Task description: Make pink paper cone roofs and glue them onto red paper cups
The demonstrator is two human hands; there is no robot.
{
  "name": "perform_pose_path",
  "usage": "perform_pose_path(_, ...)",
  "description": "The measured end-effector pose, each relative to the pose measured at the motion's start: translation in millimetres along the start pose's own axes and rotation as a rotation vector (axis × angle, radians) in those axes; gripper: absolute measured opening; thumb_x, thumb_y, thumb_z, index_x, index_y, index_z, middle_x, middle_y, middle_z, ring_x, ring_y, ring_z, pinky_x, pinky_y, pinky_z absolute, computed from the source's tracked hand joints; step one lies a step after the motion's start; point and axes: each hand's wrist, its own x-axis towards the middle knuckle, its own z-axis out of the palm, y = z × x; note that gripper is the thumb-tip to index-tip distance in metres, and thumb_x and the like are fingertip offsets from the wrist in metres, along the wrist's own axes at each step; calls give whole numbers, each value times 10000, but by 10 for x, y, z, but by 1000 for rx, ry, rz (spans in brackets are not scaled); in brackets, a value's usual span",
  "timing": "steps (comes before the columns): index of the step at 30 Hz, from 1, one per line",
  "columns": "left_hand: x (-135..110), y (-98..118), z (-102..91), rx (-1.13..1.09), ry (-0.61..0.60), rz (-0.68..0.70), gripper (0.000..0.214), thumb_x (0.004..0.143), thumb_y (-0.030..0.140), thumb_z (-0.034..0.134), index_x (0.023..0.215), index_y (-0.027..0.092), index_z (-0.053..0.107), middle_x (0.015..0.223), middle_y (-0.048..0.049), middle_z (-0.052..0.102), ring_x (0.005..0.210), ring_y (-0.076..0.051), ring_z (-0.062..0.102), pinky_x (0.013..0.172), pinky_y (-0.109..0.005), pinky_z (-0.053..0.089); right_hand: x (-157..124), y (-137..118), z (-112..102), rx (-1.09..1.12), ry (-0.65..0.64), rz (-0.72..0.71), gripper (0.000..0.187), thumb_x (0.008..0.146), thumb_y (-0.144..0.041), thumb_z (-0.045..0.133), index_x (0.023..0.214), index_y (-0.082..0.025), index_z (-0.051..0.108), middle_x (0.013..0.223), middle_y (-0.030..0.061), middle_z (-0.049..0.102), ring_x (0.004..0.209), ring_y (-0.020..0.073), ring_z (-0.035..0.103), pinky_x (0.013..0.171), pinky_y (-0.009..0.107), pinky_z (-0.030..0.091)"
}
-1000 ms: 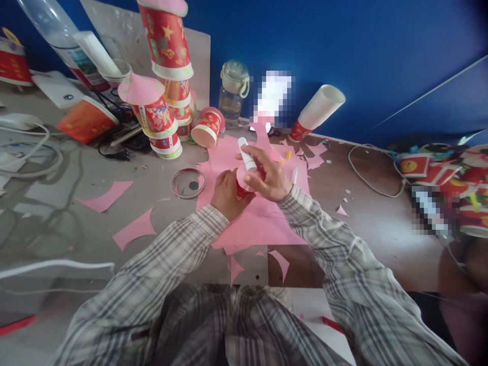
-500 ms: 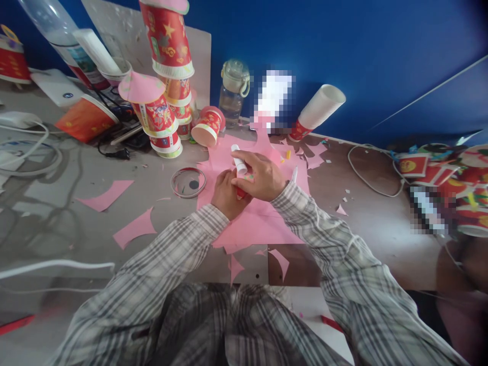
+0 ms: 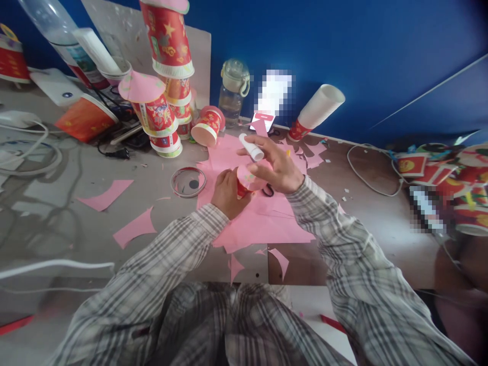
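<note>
My left hand (image 3: 227, 192) is wrapped round a small red paper cup (image 3: 246, 182) with a pink paper disc on its end, held over the pink paper sheets (image 3: 263, 223) on the table. My right hand (image 3: 278, 165) hovers just above and to the right of the cup, its fingers closed on a white glue stick (image 3: 251, 147) that points up and left. Black scissors (image 3: 268, 190) peek out from under my right hand on the pink paper.
A stack of red printed cups with pink cone tops (image 3: 160, 91) stands at the back left, next to a water bottle (image 3: 232, 91) and a tipped cup (image 3: 208, 127). A clear round lid (image 3: 188, 182) lies left of my hands. Pink offcuts (image 3: 133, 229), cables (image 3: 366, 173) and more cups (image 3: 318, 109) lie around.
My right hand first pressed the glue stick down onto the cup's end, then lifted up and to the right, uncovering the pink-capped cup and the scissors. My left hand stayed put.
</note>
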Motion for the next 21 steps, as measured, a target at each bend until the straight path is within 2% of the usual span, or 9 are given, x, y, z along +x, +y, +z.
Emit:
perform_pose_path(4,4,10,-6,-1,-10,-23,514,636,344,600,1065,158,386,968,-96,550,1028,-277,474,923,-492,360,5,0,43,-18,-36,-10,808,707,-582,793,1376,-215,530,1371,159,661,1208,300,687,932,460,614)
perform_pose_path(7,3,14,-8,4,-30,-31,463,646,356,586,1022,147,414,961,-105,549,1030,-272,469,935,-491,349,-2,11,132,-133,-37,-23,710,733,-476,773,1359,-229,549,1307,137,705,1169,297,694,883,451,623)
perform_pose_path(10,-1,6,-2,-6,-20,-3,465,653,344,578,1030,133,407,989,-120,545,1044,-260,463,952,-487,337,-12,21,183,-261,-19,-54,600,748,-331,713,1320,-212,582,1294,131,714,1166,297,692,946,485,599)
perform_pose_path(13,-4,-2,4,-9,-5,16,455,652,328,581,1027,142,404,1004,-120,542,1048,-259,462,946,-500,339,-13,37,193,-306,-23,-81,579,738,-269,680,1306,-213,588,1316,120,710,1194,301,686,1006,524,570)
perform_pose_path(17,-4,-3,5,-3,3,22,403,655,325,580,987,156,428,991,-113,545,1042,-264,466,935,-508,346,-2,57,205,-346,-11,-83,567,737,-290,705,1290,-237,594,1314,103,719,1231,311,675,1119,589,488)
perform_pose_path(21,-2,-9,9,2,-10,4,424,648,345,590,986,140,437,979,-118,544,1029,-267,470,939,-500,342,-8,77,211,-323,5,-89,582,743,-351,761,1282,-205,595,1241,121,752,1232,336,676,1221,682,334)
